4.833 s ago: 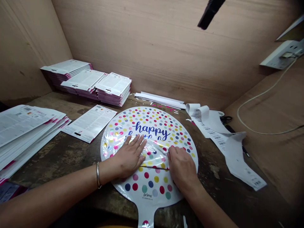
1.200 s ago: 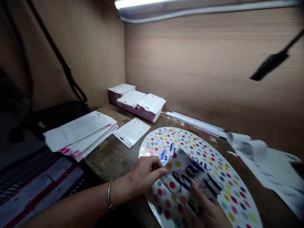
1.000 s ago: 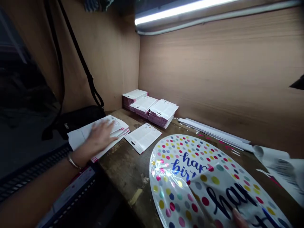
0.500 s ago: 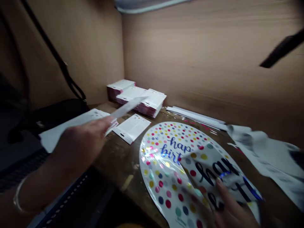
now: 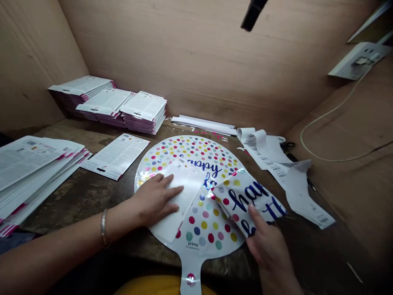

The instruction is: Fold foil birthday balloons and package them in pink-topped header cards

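Note:
A round foil balloon (image 5: 211,231) with coloured dots and blue "happy" lettering lies flat on the table, its tail toward me. On its left part is a white printed packet (image 5: 172,221), slightly blurred. My left hand (image 5: 158,200) rests on this packet with its fingers spread. At the balloon's right side, my right hand (image 5: 267,241) grips a folded foil balloon (image 5: 245,192) with the same dots and lettering, thumb on top. The folded balloon overlaps the flat one. Another white packet (image 5: 118,155) lies on the table to the left.
Stacks of white packets (image 5: 143,106) stand along the back wall. A fanned pile of packets (image 5: 37,164) is at the left. White strips (image 5: 204,125) lie at the back, and a curling label strip (image 5: 279,168) at the right. A cable (image 5: 302,135) hangs from a power strip (image 5: 356,61).
My left hand has moved right from the packet pile and set a white packet down on the flat balloon. My right hand still holds the folded balloon. The view has turned right.

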Motion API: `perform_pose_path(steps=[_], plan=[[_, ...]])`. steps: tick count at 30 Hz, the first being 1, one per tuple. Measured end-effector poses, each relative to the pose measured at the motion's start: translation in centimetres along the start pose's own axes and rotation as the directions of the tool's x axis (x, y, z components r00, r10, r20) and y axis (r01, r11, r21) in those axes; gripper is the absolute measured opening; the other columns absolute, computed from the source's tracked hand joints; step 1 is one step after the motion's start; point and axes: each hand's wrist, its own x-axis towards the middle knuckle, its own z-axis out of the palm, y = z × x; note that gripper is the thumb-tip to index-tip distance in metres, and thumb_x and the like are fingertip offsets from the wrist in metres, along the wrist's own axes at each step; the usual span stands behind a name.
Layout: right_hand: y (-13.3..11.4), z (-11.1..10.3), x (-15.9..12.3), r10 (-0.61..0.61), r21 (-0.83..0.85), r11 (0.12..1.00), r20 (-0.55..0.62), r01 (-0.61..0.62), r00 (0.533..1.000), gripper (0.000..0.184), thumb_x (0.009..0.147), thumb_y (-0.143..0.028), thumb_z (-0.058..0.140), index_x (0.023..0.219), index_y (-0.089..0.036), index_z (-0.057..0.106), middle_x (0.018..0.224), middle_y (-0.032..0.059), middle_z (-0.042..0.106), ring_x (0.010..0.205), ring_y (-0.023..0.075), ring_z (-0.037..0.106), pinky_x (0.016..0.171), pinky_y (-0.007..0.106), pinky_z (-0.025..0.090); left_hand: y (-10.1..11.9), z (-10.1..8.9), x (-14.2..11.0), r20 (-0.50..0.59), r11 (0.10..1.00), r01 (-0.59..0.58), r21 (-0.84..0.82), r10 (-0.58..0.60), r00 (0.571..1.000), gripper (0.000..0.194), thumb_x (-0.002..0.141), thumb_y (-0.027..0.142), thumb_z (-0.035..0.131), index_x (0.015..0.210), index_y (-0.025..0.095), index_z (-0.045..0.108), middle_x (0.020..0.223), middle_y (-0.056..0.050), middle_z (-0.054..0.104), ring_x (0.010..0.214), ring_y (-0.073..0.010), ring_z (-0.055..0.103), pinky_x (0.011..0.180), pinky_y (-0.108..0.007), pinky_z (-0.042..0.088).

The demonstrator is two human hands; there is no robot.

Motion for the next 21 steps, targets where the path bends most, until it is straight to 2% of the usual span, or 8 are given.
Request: perform_pose_path(steps=[3, 6, 8, 11, 13, 15, 17, 21], plan=[[0.3, 0.7, -0.4, 0.152, 0.114, 0.982, -0.006, -0.15, 0.988, 0.067, 0.057, -0.026, 0.081, 0.119, -0.019, 0.058, 0.107, 0.0075, 0.07, 0.104, 0.0292, 0.063, 0.081, 0.039, 0.058, 1.4, -0.8, 1.6, -0.018, 0.992, 0.118, 0.032, -0.118, 0.993, 0.05, 0.089, 0.044, 0.044, 0.132, 0.02, 0.049, 0.137, -0.02, 0.045, 0.112, -0.0369, 0.053, 0.089, -0.048, 0.044], [-0.1, 0.7, -0.3, 0.154, 0.133, 0.98, -0.029, -0.149, 0.988, 0.062, 0.06, -0.023, 0.08, 0.119, -0.019, 0.059, 0.106, 0.006, 0.071, 0.105, 0.027, 0.063, 0.085, 0.037, 0.057, 1.3, -1.9, 2.1, 0.09, 0.998, 0.056, -0.03, -0.053, 0.995, 0.056, 0.081, 0.021, 0.05, 0.136, 0.024, 0.041, 0.143, -0.014, 0.04, 0.105, -0.0306, 0.059, 0.083, -0.042, 0.049], [-0.4, 0.4, 0.0, 0.158, 0.142, 0.978, -0.038, -0.152, 0.987, 0.059, 0.062, -0.02, 0.078, 0.118, -0.019, 0.059, 0.104, 0.0053, 0.072, 0.103, 0.0261, 0.064, 0.086, 0.037, 0.056, 0.4, -2.3, 2.2, 0.132, 0.998, -0.038, -0.049, 0.044, 0.99, 0.064, 0.074, 0.018, 0.057, 0.135, 0.029, 0.041, 0.137, -0.01, 0.047, 0.102, -0.0284, 0.061, 0.081, -0.04, 0.049], [-0.4, 0.3, -0.1, 0.237, 0.158, 0.958, 0.022, -0.238, 0.971, 0.058, 0.063, -0.016, 0.077, 0.117, -0.017, 0.059, 0.1, 0.0069, 0.073, 0.097, 0.0274, 0.067, 0.083, 0.04, 0.057, -0.6, -2.1, 3.0, 0.053, 0.972, -0.229, -0.045, 0.231, 0.971, 0.06, 0.068, 0.032, 0.07, 0.126, 0.029, 0.051, 0.133, -0.009, 0.051, 0.118, -0.0311, 0.05, 0.095, -0.044, 0.041], [0.0, 0.6, -0.5, 0.318, 0.161, 0.93, 0.098, -0.331, 0.943, 0.058, 0.063, -0.016, 0.077, 0.117, -0.014, 0.058, 0.099, 0.0093, 0.073, 0.093, 0.0285, 0.068, 0.082, 0.042, 0.058, -0.6, -1.8, 4.4, -0.021, 0.938, -0.344, -0.043, 0.343, 0.939, 0.078, 0.06, 0.046, 0.077, 0.13, 0.028, 0.047, 0.145, -0.011, 0.037, 0.134, -0.035, 0.029, 0.107, -0.051, 0.025], [0.3, 0.9, -0.8, 0.353, 0.162, 0.914, 0.139, -0.373, 0.925, 0.057, 0.063, -0.016, 0.077, 0.117, -0.013, 0.058, 0.099, 0.01, 0.073, 0.092, 0.0281, 0.068, 0.082, 0.042, 0.058, -0.1, -1.4, 6.3, -0.018, 0.909, -0.412, -0.066, 0.412, 0.911, 0.103, 0.053, 0.059, 0.076, 0.141, 0.027, 0.032, 0.153, -0.013, 0.021, 0.14, -0.0369, 0.011, 0.11, -0.056, 0.01], [0.2, 0.7, -0.7, 0.33, 0.163, 0.923, 0.123, -0.347, 0.936, 0.053, 0.064, -0.015, 0.077, 0.114, -0.013, 0.059, 0.098, 0.0091, 0.073, 0.09, 0.0265, 0.069, 0.081, 0.041, 0.058, 0.6, -1.1, 8.0, 0.036, 0.883, -0.453, -0.121, 0.46, 0.887, 0.115, 0.051, 0.069, 0.071, 0.145, 0.026, 0.02, 0.154, -0.015, 0.016, 0.141, -0.037, 0.007, 0.11, -0.057, 0.008], [-1.6, -1.3, 1.1, 0.195, 0.181, 0.966, -0.055, -0.183, 0.979, 0.034, 0.069, -0.013, 0.073, 0.102, -0.014, 0.064, 0.091, 0.0057, 0.074, 0.086, 0.0219, 0.07, 0.076, 0.034, 0.059, 1.7, -0.1, 9.3, 0.061, 0.868, -0.466, -0.173, 0.481, 0.874, 0.115, 0.051, 0.079, 0.063, 0.145, 0.025, 0.024, 0.153, -0.015, 0.018, 0.14, -0.0383, 0.011, 0.111, -0.055, 0.011]])
